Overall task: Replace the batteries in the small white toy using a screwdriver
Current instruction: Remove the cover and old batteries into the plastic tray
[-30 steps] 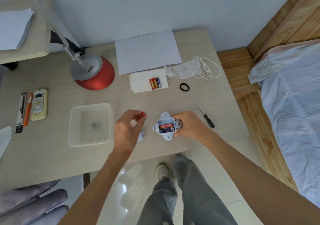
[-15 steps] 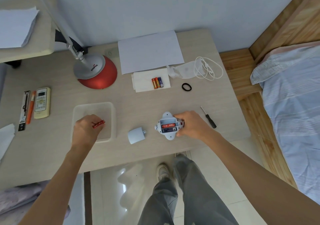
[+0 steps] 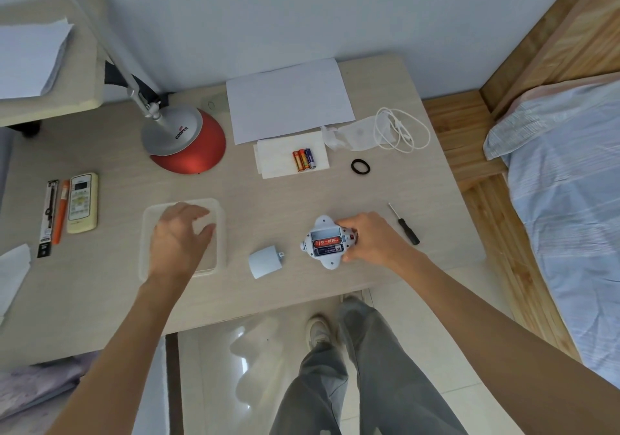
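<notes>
The small white toy [image 3: 327, 241] lies belly-up on the desk with its battery bay uncovered; a red battery and a dark blue one sit in it, and the top slot is empty. My right hand [image 3: 369, 238] grips the toy's right side. Its loose cover [image 3: 265, 261] lies just left of it. My left hand [image 3: 179, 235] hovers over the clear plastic tray [image 3: 214, 206], fingers spread, with nothing visible in it. Three fresh batteries [image 3: 303, 159] rest on a white tissue at the back. A black-handled screwdriver [image 3: 404, 224] lies to the right of my right hand.
A red-based desk lamp [image 3: 186, 141] stands at the back left, with a paper sheet [image 3: 288, 99] beside it. A white cable [image 3: 402, 131] and black hair tie [image 3: 360, 167] lie back right. Remote [image 3: 82, 203] and pens sit far left. A bed is to the right.
My left hand carried a red battery from beside the toy leftward to the tray; now its fingers are spread and the battery is out of sight. My right hand stayed on the toy.
</notes>
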Tool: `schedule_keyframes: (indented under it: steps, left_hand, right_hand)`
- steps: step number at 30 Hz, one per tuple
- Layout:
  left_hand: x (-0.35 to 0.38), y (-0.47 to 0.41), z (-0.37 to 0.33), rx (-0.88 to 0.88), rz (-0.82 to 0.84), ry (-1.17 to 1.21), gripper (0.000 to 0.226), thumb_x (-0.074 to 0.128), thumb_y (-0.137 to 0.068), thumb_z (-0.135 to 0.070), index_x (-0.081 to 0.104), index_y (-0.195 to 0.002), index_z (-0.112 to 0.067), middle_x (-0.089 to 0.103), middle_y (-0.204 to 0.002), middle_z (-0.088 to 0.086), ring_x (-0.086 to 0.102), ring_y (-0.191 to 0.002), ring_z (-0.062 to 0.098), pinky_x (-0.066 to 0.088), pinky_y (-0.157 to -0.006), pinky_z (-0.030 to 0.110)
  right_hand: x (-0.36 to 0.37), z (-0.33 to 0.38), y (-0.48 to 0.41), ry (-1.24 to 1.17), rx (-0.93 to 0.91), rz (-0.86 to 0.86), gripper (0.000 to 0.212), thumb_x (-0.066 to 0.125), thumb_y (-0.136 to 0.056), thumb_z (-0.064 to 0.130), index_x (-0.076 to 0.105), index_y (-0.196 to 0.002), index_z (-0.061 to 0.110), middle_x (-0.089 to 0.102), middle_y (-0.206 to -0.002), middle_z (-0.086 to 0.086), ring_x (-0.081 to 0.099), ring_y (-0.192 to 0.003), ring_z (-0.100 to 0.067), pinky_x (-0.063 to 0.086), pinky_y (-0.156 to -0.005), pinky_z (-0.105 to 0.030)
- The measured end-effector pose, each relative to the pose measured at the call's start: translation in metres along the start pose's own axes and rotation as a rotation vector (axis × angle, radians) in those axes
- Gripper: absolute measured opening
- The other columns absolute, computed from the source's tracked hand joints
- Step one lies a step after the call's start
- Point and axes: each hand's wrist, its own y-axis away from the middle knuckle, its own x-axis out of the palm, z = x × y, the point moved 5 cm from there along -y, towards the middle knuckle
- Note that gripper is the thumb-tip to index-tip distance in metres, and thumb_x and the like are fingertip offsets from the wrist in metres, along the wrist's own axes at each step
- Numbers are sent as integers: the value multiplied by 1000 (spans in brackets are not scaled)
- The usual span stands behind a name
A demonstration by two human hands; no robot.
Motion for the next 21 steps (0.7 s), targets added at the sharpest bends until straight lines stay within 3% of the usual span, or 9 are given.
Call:
schedule_keyframes:
  steps: [3, 6, 10, 12, 15, 17, 21]
  left_hand:
    - [-3, -5, -53, 224, 2, 60, 35, 91, -78, -13, 77, -110, -13, 70, -108, 6, 67, -103, 29, 58, -87, 44]
    - [2, -5, -94, 331, 61, 92, 40, 92, -79, -20, 76, -116, -16, 68, -114, 4, 65, -108, 27, 58, -88, 44]
    - [27, 18, -147, 516, 276, 86, 60, 89, -81, -34, 67, -135, -19, 61, -135, 3, 57, -128, 24, 56, -101, 41]
    - [47, 32, -163, 603, 380, -3, 75, 89, -80, -39, 56, -145, -23, 51, -147, 2, 51, -134, 22, 54, -100, 36]
    - [75, 40, -164, 551, 470, -21, 94, 89, -78, -47, 40, -155, -26, 38, -155, 1, 45, -138, 20, 55, -98, 34]
    - [90, 41, -159, 448, 508, 88, 99, 90, -77, -46, 36, -158, -26, 39, -153, -1, 46, -135, 19, 56, -101, 36]
    - [116, 45, -151, 297, 541, 322, 93, 93, -76, -39, 43, -155, -36, 51, -139, -4, 53, -123, 12, 52, -104, 31]
  right_hand:
    - [0, 1, 1, 6, -3, -4, 42, 96, -65, 19, 79, -102, 27, 77, -81, 9, 73, -74, -7, 65, -73, -40]
    - [1, 1, 1, 14, -1, -1, 41, 96, -65, 19, 78, -102, 27, 77, -81, 9, 73, -74, -6, 65, -73, -39]
    - [2, 0, 0, 17, 5, -1, 39, 95, -64, 18, 78, -99, 26, 77, -80, 9, 73, -72, -7, 64, -71, -39]
    - [2, 1, 0, 10, 10, -1, 41, 95, -65, 16, 79, -101, 26, 76, -79, 9, 72, -71, -7, 60, -67, -32]
    - [2, 1, 0, 14, 16, -6, 43, 94, -66, 17, 79, -105, 26, 74, -77, 10, 69, -69, -5, 49, -63, -22]
    - [2, 1, -1, 28, 4, -13, 42, 94, -67, 20, 78, -106, 27, 72, -76, 12, 67, -67, -4, 46, -62, -20]
    - [5, -2, 1, 32, -15, -28, 45, 95, -67, 26, 77, -108, 27, 76, -81, 9, 69, -70, -7, 58, -66, -29]
